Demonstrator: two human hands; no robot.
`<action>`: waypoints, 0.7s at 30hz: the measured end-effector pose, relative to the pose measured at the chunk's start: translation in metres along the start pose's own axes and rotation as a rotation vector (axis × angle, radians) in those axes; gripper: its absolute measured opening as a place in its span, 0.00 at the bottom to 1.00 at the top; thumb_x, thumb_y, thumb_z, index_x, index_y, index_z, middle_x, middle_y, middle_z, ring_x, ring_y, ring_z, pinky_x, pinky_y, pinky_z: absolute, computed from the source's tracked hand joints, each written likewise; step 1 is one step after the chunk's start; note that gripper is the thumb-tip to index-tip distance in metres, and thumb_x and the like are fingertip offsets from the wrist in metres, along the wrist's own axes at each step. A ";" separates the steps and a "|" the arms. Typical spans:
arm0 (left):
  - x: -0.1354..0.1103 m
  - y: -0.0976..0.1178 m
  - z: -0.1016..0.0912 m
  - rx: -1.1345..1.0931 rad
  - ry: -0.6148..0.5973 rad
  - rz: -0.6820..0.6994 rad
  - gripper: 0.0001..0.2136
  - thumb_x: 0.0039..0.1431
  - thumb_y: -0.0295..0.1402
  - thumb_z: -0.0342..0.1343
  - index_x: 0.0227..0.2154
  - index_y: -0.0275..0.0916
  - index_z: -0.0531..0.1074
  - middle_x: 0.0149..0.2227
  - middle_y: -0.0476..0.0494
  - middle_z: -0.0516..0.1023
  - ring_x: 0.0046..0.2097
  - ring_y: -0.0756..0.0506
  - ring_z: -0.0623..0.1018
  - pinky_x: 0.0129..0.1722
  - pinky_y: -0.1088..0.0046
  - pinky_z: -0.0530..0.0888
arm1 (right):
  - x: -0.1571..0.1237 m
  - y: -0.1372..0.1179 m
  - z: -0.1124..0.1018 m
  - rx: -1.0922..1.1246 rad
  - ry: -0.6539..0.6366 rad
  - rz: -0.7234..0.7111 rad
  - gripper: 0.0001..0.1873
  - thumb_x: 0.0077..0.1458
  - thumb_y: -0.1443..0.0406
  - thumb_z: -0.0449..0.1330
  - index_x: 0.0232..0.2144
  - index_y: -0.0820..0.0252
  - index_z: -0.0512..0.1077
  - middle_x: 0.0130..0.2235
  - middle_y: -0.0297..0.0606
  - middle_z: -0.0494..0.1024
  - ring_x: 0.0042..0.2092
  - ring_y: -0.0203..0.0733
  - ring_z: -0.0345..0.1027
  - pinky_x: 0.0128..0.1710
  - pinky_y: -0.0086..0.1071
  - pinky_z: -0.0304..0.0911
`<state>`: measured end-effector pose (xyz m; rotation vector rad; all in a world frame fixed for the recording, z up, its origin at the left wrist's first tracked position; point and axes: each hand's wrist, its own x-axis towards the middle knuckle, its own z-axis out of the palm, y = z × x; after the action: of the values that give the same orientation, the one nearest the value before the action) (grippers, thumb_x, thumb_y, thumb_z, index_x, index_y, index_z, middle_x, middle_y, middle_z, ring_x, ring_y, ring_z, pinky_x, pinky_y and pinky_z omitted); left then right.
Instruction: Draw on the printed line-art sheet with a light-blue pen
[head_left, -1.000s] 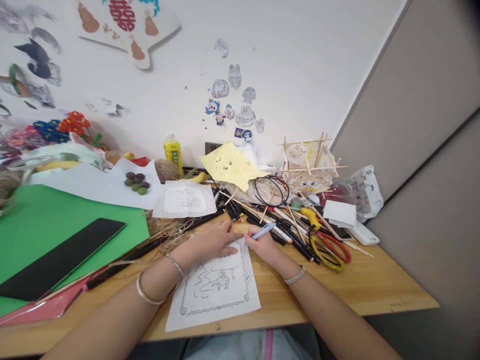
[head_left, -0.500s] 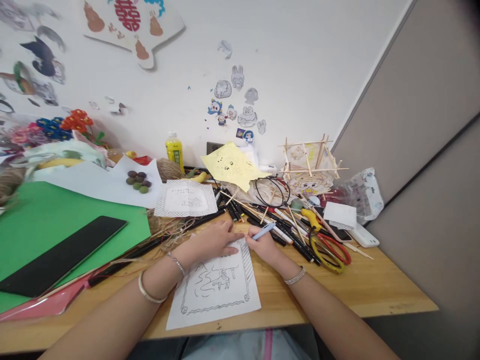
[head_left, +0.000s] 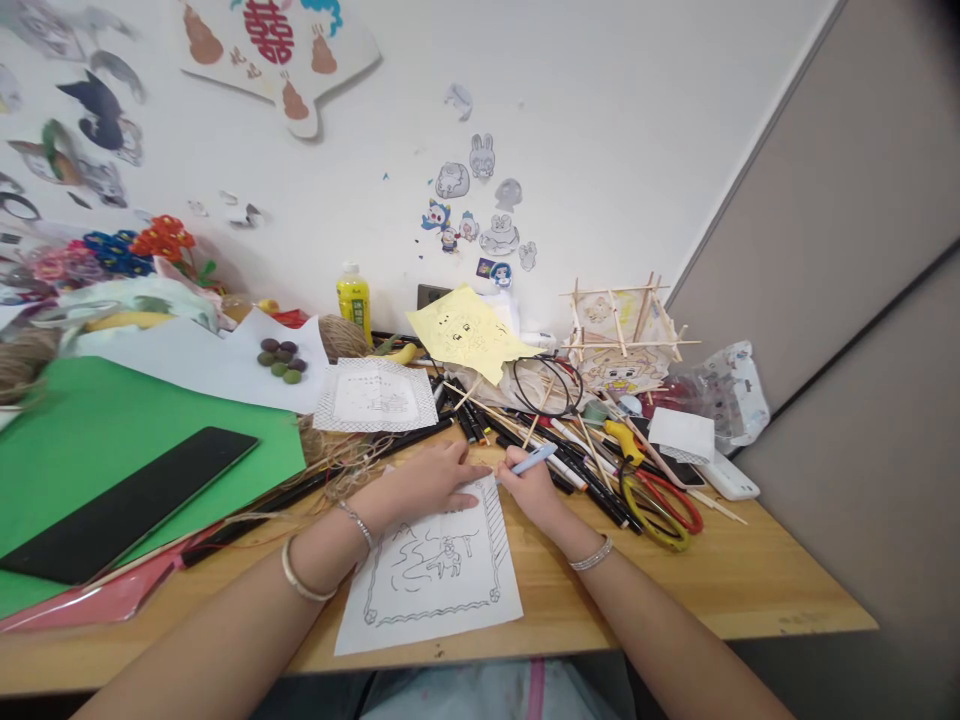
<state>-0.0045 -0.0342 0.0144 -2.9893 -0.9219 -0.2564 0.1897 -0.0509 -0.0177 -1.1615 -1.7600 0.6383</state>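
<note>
A white sheet of paper (head_left: pixel 420 622) with a line drawing and a decorated border lies on the wooden table in front of me. My left hand (head_left: pixel 431 482) rests across its top part with the fingers stretched out, the index finger pointing at the upper right corner. In my right hand (head_left: pixel 534 495) a light blue pen (head_left: pixel 537 459) is gripped, its tip close to that corner and to my left index fingertip. Diagonal hatching fills the border below the pen. My left hand covers part of the sheet's upper left.
Several markers (head_left: pixel 600 497) and wooden sticks lie heaped behind my hands. Yellow-and-red-handled scissors (head_left: pixel 664 520) are at the right. Another drawn sheet (head_left: pixel 373 394) and a yellow paper (head_left: pixel 469 335) lie behind. To the left, a black flat slab (head_left: pixel 127 505) lies on green card (head_left: pixel 67 420).
The view has shifted slightly, so the background sits a little further right. My left hand stays flat on the sheet, and my right hand keeps the pen at the upper right corner.
</note>
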 end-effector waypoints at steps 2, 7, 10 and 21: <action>0.000 0.000 0.001 -0.012 0.012 0.001 0.20 0.57 0.44 0.49 0.53 0.48 0.64 0.38 0.43 0.62 0.35 0.44 0.67 0.36 0.71 0.64 | 0.000 0.001 0.000 0.023 -0.036 0.001 0.12 0.46 0.67 0.51 0.17 0.57 0.52 0.19 0.25 0.52 0.23 0.33 0.47 0.23 0.27 0.45; -0.001 -0.002 0.003 -0.006 0.009 0.001 0.21 0.57 0.44 0.49 0.53 0.48 0.63 0.39 0.43 0.62 0.36 0.44 0.67 0.36 0.71 0.64 | 0.001 0.003 0.001 -0.005 -0.027 0.009 0.12 0.46 0.67 0.51 0.17 0.57 0.51 0.19 0.25 0.51 0.24 0.33 0.46 0.24 0.27 0.44; -0.001 -0.002 0.004 -0.007 0.012 0.001 0.20 0.57 0.44 0.49 0.53 0.48 0.64 0.39 0.43 0.62 0.36 0.44 0.67 0.35 0.71 0.64 | 0.002 0.005 0.001 -0.070 0.043 0.009 0.12 0.46 0.67 0.50 0.17 0.57 0.50 0.19 0.25 0.50 0.24 0.33 0.46 0.24 0.28 0.43; -0.001 0.000 -0.002 -0.024 -0.015 -0.008 0.20 0.56 0.43 0.51 0.52 0.46 0.64 0.40 0.42 0.63 0.37 0.44 0.68 0.36 0.71 0.64 | 0.004 0.005 -0.008 -0.007 0.159 0.012 0.11 0.51 0.65 0.51 0.19 0.57 0.56 0.20 0.28 0.59 0.25 0.36 0.54 0.28 0.30 0.52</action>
<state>-0.0056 -0.0352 0.0160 -3.0138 -0.9396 -0.2477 0.1980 -0.0458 -0.0168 -1.1952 -1.6239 0.5318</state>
